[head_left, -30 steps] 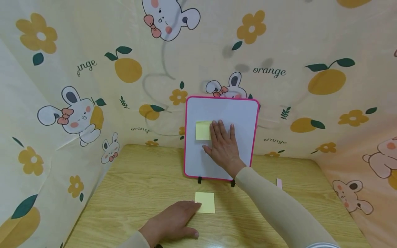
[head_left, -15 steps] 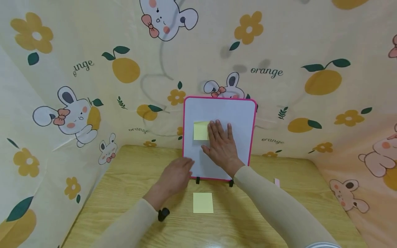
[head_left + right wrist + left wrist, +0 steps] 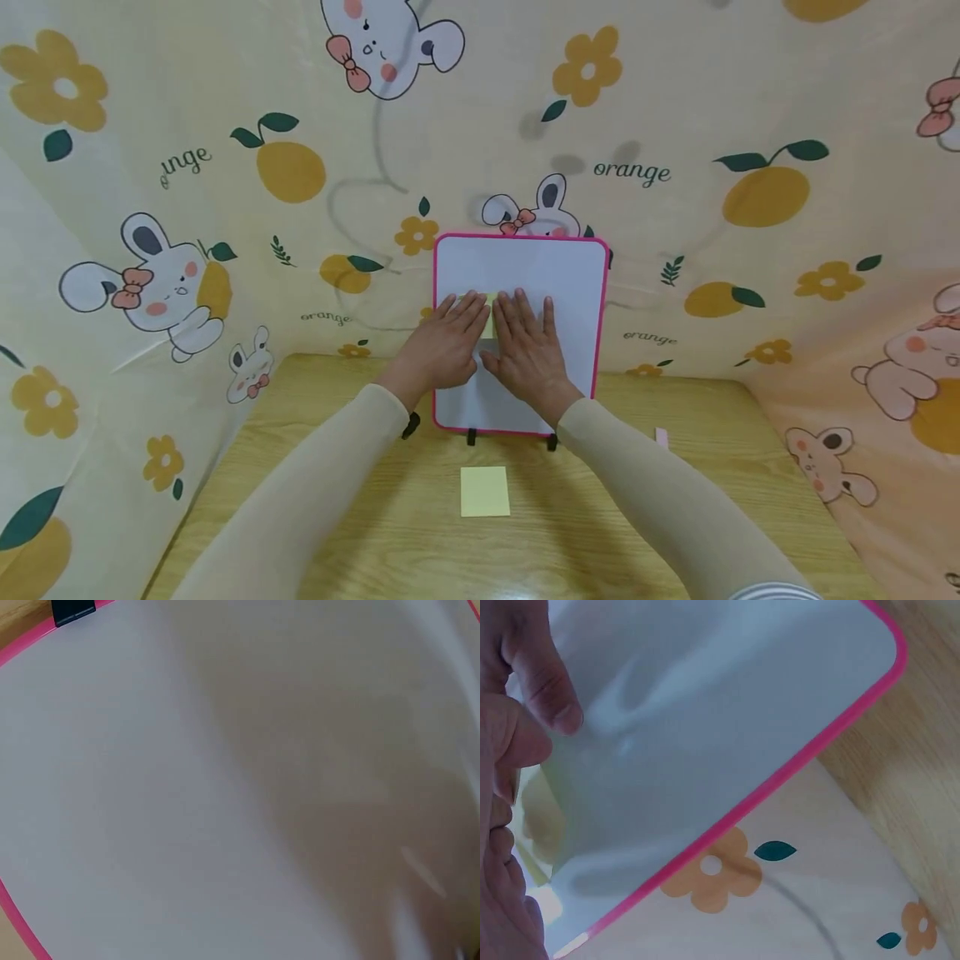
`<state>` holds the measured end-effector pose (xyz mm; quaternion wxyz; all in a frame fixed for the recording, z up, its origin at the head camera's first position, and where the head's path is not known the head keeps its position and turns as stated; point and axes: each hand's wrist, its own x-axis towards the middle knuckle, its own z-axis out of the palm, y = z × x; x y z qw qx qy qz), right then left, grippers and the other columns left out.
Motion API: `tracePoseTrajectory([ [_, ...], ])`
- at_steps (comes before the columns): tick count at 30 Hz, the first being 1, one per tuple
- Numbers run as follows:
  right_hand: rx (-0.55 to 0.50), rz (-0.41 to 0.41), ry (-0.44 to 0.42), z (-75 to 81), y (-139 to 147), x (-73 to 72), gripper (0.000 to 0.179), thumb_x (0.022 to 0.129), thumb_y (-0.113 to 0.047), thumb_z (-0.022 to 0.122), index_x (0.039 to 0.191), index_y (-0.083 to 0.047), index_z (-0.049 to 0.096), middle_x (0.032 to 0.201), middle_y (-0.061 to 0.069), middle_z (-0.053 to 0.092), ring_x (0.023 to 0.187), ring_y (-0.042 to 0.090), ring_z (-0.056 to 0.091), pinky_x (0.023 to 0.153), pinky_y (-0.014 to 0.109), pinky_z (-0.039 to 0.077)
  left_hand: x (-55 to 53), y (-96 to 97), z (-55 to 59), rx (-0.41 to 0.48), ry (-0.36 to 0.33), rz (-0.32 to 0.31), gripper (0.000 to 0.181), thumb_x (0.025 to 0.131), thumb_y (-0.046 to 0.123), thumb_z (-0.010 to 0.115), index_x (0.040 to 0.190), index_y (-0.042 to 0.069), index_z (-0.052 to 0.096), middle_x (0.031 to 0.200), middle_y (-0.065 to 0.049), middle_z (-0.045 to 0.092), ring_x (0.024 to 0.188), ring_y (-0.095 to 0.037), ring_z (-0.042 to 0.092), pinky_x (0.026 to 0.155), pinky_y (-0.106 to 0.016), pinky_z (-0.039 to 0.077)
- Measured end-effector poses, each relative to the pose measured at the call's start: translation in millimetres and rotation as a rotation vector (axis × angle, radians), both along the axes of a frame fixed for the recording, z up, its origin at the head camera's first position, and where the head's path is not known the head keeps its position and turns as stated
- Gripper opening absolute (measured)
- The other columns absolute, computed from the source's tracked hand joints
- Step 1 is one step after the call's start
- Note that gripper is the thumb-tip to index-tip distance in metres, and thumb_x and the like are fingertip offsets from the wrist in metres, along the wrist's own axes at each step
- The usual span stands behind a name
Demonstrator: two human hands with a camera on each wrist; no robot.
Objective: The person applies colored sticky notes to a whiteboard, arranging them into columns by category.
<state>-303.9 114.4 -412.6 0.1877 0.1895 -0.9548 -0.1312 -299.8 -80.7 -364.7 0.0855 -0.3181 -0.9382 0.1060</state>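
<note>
Nothing gripped: fingers of both hands are laid straight. Left hand (image 3: 442,342) is now brought up from the table (image 3: 408,537) beside right hand (image 3: 528,350) on the whiteboard (image 3: 517,260). Upper sticky note (image 3: 490,323) is mostly covered there, apparently pressed from both sides; lower sticky note (image 3: 484,492) is left uncovered.

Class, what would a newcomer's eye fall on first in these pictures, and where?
Probably it falls on the pink-edged whiteboard standing near the back of the wooden table, where the left hand and right hand lie side by side, a strip of yellow note showing between them. A second yellow note lies on the table in front. Behind, printed rabbits and flowers dot the cloth backdrop.
</note>
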Motion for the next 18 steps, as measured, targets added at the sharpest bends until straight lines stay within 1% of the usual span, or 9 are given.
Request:
tracePoseTrajectory([
  [5,0.019,-0.01,-0.006,0.0,-1.0,-1.6,0.089,0.107,-0.066,0.034,0.17,-0.011,0.004,0.178,0.006,-0.007,0.164,0.032,-0.018,0.129,0.066,-0.015,-8.8,4.7,0.2,-0.072,-0.012,0.001,0.08,0.107,0.038,0.05,0.17,0.006,0.011,0.178,-0.01,0.004,0.166,-0.026,-0.001,0.136,-0.048,0.0],
  [8,0.031,-0.018,-0.009,1.0,-0.2,-2.4,0.089,0.107,-0.067,0.032,0.17,-0.011,0.004,0.178,0.005,-0.004,0.164,0.032,-0.015,0.129,0.066,-0.015,-12.2,5.1,0.0,-0.081,-0.014,-0.002,0.08,0.107,0.037,0.05,0.17,0.006,0.011,0.178,-0.01,0.004,0.166,-0.026,-0.001,0.135,-0.048,0.0],
  [11,0.031,-0.019,-0.005,1.8,1.3,-2.6,0.089,0.107,-0.068,0.031,0.17,-0.012,0.005,0.178,0.004,-0.001,0.165,0.032,-0.012,0.129,0.066,-0.014,-14.8,3.0,-0.4,-0.07,-0.01,-0.018,0.079,0.106,0.034,0.051,0.169,0.005,0.013,0.178,-0.01,0.006,0.166,-0.027,0.001,0.135,-0.048,0.0],
  [14,0.026,-0.014,0.01,2.1,3.0,-2.2,0.089,0.107,-0.068,0.032,0.171,-0.011,0.008,0.178,0.004,0.002,0.165,0.032,-0.009,0.13,0.066,-0.012,-16.4,-3.4,-0.7,-0.046,-0.012,-0.028,0.078,0.105,0.032,0.052,0.169,0.004,0.017,0.178,-0.011,0.01,0.166,-0.027,0.003,0.136,-0.049,0.001],
  [18,0.038,-0.008,0.034,1.9,5.5,-0.8,0.09,0.106,-0.068,0.036,0.17,-0.01,0.012,0.179,0.003,0.004,0.166,0.031,-0.007,0.13,0.066,-0.008,-17.4,-19.7,-3.1,-0.043,-0.012,0.001,0.078,0.105,0.032,0.055,0.169,0.005,0.02,0.178,-0.01,0.012,0.166,-0.027,0.003,0.136,-0.049,0.001],
])
